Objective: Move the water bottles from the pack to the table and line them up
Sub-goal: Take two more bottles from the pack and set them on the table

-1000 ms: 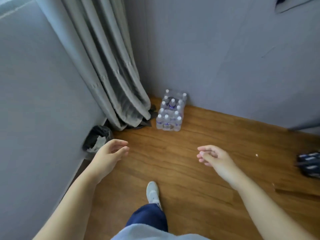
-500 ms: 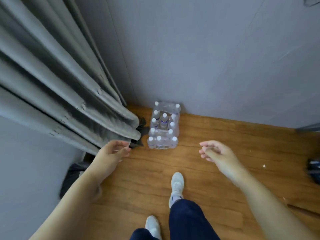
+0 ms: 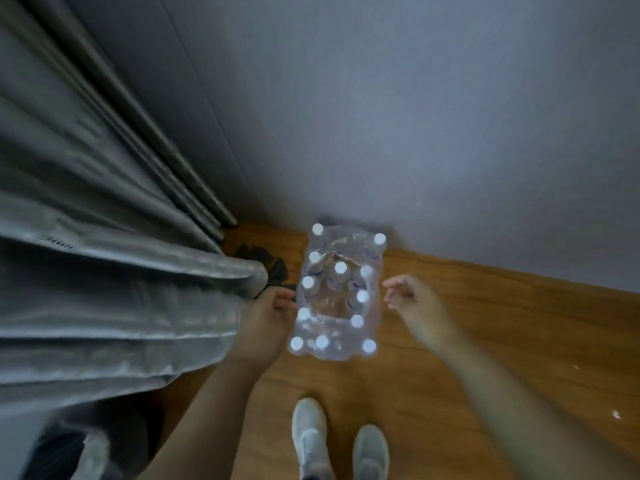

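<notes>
A clear plastic-wrapped pack of water bottles (image 3: 334, 299) with white caps stands on the wooden floor against the grey wall. Its top wrap is torn open in the middle, and several bottles show inside. My left hand (image 3: 268, 322) is at the pack's left side, fingers apart, at or almost at the wrap. My right hand (image 3: 414, 304) hovers just right of the pack, fingers curled loosely and holding nothing. The frame is blurred by motion. No table is in view.
Grey curtains (image 3: 114, 271) hang close on the left, reaching nearly to the pack. A dark object (image 3: 266, 263) lies on the floor between curtain and pack. My two grey shoes (image 3: 339, 441) stand just in front of the pack. Wooden floor (image 3: 502, 327) extends to the right.
I have stepped up to the pack and bent over it. Both hands have dropped from in front of it to its two sides.
</notes>
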Tool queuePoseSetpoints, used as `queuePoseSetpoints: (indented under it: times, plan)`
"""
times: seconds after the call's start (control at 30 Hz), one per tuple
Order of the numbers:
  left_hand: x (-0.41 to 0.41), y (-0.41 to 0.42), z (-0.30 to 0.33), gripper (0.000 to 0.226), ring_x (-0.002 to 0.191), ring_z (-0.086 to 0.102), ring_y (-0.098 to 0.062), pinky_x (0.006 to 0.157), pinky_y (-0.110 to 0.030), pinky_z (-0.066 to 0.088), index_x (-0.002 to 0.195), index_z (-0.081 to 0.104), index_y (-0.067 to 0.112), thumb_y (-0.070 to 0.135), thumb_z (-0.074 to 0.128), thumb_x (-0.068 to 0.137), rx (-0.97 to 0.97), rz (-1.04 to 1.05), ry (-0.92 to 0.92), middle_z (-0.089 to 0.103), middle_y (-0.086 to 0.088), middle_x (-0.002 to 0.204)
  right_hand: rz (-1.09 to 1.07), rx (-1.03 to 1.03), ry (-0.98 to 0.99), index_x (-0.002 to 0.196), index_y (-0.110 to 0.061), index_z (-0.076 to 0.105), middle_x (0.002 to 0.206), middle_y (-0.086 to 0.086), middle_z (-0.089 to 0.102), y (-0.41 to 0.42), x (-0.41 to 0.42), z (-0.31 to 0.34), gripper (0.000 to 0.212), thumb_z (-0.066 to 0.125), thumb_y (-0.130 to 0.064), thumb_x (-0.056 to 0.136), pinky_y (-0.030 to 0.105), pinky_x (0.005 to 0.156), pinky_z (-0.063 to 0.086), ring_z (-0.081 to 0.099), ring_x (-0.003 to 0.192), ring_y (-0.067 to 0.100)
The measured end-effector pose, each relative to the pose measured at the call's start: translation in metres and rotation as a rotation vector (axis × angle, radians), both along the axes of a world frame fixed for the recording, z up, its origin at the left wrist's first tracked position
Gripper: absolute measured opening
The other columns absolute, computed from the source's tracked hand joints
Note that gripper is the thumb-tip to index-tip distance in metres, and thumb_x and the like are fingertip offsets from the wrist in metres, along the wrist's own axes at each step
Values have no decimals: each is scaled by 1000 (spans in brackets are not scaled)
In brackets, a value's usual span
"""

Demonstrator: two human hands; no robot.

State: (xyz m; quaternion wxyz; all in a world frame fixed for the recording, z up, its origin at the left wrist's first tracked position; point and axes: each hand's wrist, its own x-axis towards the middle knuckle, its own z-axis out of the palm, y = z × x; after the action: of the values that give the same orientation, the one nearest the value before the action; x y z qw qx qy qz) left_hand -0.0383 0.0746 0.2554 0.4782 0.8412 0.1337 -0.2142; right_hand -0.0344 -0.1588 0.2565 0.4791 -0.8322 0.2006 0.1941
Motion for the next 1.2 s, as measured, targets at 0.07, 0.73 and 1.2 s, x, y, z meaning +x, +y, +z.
queuePoseSetpoints:
  times: [0.07,0.73,1.2]
  plan:
    - [19,-6,-54,19,77,55,-4,63,-4,43,111,56,7,5,56,92,12,-43,16,58,7,86,17,-31,-13,83,-30,60,86,-8,64,10,22,-56,23,57,-8,90,40,89,52,63,88,19]
    - [82,-35,-287,31,109,52,-30,73,-35,44,126,41,11,27,40,99,1040,-709,-340,45,-11,125,463,-662,-54,132,-9,37,119,18,59,54,111,-285,43,52,-20,94,36,72,42,58,109,35]
    - [95,-31,-241,39,88,63,-26,61,-30,35,112,50,10,45,43,97,1018,-816,-375,64,-7,102,423,-609,-36,121,-7,46,110,17,63,53,104,-240,34,56,-17,90,35,72,40,61,102,35]
